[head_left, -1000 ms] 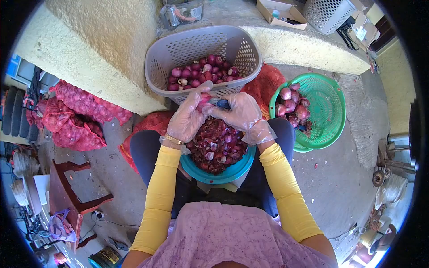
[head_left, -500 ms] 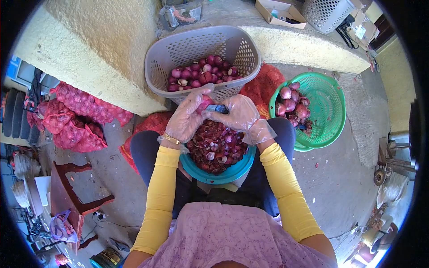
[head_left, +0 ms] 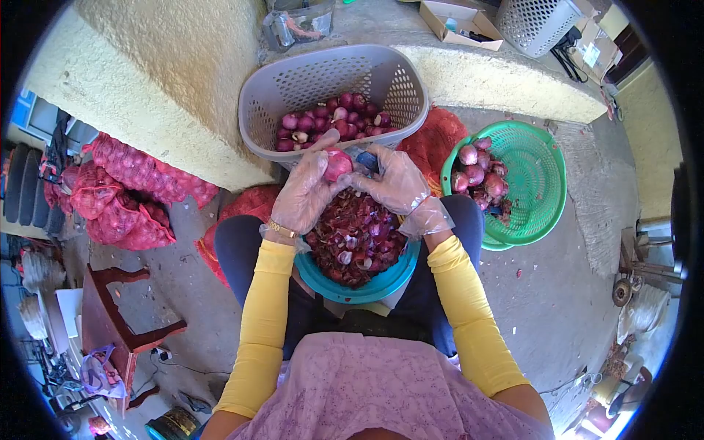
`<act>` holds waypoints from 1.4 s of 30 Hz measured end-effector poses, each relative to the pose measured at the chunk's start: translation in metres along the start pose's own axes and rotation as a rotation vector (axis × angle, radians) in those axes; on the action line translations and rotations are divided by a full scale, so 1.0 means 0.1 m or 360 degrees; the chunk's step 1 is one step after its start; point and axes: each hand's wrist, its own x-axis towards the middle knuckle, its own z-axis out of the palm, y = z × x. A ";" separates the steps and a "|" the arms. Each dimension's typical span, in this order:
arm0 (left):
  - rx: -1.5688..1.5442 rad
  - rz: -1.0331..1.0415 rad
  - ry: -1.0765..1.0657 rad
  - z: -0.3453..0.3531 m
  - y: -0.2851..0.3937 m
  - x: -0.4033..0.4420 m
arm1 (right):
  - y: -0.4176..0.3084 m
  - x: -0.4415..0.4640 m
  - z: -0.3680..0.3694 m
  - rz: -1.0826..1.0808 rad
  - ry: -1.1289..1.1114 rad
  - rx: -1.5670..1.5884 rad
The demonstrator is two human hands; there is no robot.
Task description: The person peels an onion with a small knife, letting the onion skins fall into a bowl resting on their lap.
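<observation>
I count two gloved hands, both closed. The left hand (head_left: 304, 192) is clamped on one onion (head_left: 338, 165), holding it above the far edge of the basin (head_left: 359, 295) and just in front of the grey basket (head_left: 253, 132). The right hand (head_left: 396, 182) is clamped on one dark blue tool (head_left: 367, 160); its fingers cover too much for me to say what kind, and I can't tell whether it touches the onion.

There is one basin, heaped with peels (head_left: 352, 246), set between two legs (head_left: 238, 253). The grey basket holds roughly two dozen onions, overlapping too much for an exact count. To the right, the green basket (head_left: 539, 172) has about eight more, bunched on its left side, and a second green rim shows underneath.

I see one red sack (head_left: 440, 136) between those baskets, another (head_left: 253, 202) beside the left leg, and a pile of sacks (head_left: 125, 213) at the far left. The pillar (head_left: 147, 95) stands between that pile and the grey basket. One low wall (head_left: 506, 82) runs behind, with one box (head_left: 469, 39) and one pale basket (head_left: 535, 29) beyond it. One wooden table (head_left: 110, 323) is at lower left. My view of the basin's far edge is blocked by the hands.
</observation>
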 end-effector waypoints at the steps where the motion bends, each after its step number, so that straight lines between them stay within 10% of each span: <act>1: 0.0059 0.0012 0.0064 0.00 -0.01 0.01 | 0.02 -0.01 0.01 -0.0065 0.0047 -0.0013; 42: 0.0205 0.0132 0.0056 0.01 -0.15 0.05 | 0.00 -0.02 0.09 -0.0106 -0.0046 -0.0097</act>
